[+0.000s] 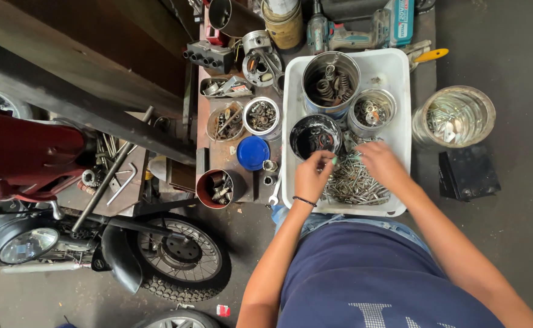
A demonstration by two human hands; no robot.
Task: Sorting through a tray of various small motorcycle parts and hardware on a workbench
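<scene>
Loose bolts (352, 182) under right hand (380, 163)

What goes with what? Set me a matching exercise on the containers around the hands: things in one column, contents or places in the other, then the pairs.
1. tall steel can
2. black round tin
3. clear glass jar
4. blue round lid

a. on the floor, right of the white plastic tray
b. holds coil springs
c. on the bench, left of the tray
d. next to the left hand

Pairs: 1-b, 2-d, 3-a, 4-c

Both arms reaching forward, left hand (312, 176) fingers pinched together, right hand (380, 163) palm down, fingers spread
</scene>
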